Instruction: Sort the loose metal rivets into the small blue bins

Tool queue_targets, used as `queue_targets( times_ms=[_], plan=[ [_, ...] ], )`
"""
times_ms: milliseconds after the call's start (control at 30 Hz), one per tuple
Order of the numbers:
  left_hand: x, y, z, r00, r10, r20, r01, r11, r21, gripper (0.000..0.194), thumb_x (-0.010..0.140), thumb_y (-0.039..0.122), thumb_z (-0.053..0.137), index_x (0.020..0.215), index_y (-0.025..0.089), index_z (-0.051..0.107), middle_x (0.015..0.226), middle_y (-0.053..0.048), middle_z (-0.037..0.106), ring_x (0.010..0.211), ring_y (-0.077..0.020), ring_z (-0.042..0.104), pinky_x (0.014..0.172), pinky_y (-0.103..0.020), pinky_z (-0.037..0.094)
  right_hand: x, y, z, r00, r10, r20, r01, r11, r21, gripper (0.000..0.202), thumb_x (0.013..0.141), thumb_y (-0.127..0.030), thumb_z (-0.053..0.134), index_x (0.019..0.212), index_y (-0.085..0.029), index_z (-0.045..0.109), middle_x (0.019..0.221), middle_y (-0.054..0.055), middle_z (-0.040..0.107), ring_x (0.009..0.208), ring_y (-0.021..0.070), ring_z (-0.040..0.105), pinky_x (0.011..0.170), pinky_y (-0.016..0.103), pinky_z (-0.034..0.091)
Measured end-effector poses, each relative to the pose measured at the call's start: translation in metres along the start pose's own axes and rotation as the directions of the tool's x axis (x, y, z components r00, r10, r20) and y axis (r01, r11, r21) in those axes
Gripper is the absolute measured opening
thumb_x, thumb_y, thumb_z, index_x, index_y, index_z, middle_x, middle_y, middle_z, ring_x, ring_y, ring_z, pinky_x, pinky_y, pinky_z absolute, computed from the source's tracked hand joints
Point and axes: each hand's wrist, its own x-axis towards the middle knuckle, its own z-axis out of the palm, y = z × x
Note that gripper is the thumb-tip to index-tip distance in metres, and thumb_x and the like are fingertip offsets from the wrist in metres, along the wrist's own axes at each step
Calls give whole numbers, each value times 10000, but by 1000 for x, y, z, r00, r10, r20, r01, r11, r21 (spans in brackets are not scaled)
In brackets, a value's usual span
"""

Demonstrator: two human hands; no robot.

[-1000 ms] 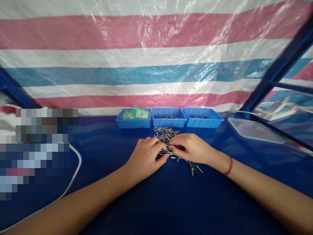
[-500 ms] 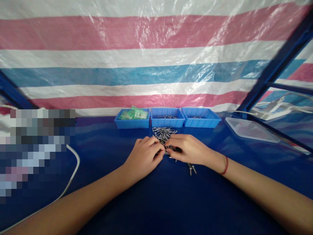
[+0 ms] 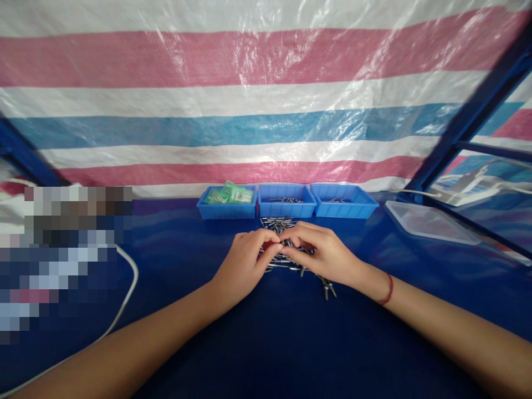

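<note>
A pile of metal blind rivets (image 3: 276, 223) lies on the blue table, partly covered by my hands. Over its middle, my left hand (image 3: 245, 257) pinches with thumb and forefinger. My right hand (image 3: 328, 252) meets it there, its thumb and forefinger closed against the left fingertips. Something small and dark sits between the fingertips, too hidden to name. Under and beside my right palm lie more rivets, and a few loose rivets (image 3: 328, 288) rest just below that wrist.
Behind the pile stand a blue bin with green packets (image 3: 226, 210), a middle blue bin (image 3: 286, 210) and a right blue bin (image 3: 344, 210) with a few rivets. A clear plastic lid (image 3: 430, 221) lies at right. A white cable (image 3: 135, 271) curves along the left.
Both hands have risen slightly from the pile, and their fingertips have come together in a pinch. More rivets show beneath them.
</note>
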Motion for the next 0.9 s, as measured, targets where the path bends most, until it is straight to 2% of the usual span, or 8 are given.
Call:
queue_targets(
  times_ms=[100,367,600,733,900],
  plan=[
    [-1,-2,2,997,-38,-66,31,994,-108,59,874,231,522,902,187,495,856,-1,631,801,-145,606,741,-280,443,1,-3,0,1000,13,-19,-12,999,53,148,865,-260,552,953,-168,629,690,-10,496,611,89,468,577,224,396],
    [-3,-3,2,997,-49,-54,37,978,-204,58,882,242,512,912,200,487,865,-4,616,820,-146,609,754,-291,462,1,-6,-1,999,39,-26,-35,989,141,112,860,-204,548,920,-172,637,712,3,547,613,92,476,552,225,392],
    [-4,-3,3,998,-56,-24,49,971,-234,52,893,245,484,923,203,479,879,-20,626,834,-161,621,755,-307,475,2,-8,-1,998,59,-38,-51,983,176,117,858,-191,545,915,-176,646,720,7,560,611,91,483,526,217,386],
    [-3,-1,2,1000,-15,-27,9,972,-235,66,901,246,469,946,199,477,881,-21,620,836,-149,617,764,-295,473,2,-10,-1,996,68,-56,-57,982,182,112,856,-197,542,888,-176,647,701,1,544,583,87,470,506,216,382],
    [-1,4,0,1000,15,-16,-17,983,-182,146,861,237,538,996,185,517,921,-25,640,860,-152,611,776,-288,464,2,-11,-1,992,64,-110,-45,985,169,103,849,-185,540,883,-171,637,690,0,535,585,92,468,513,223,390]
  ],
)
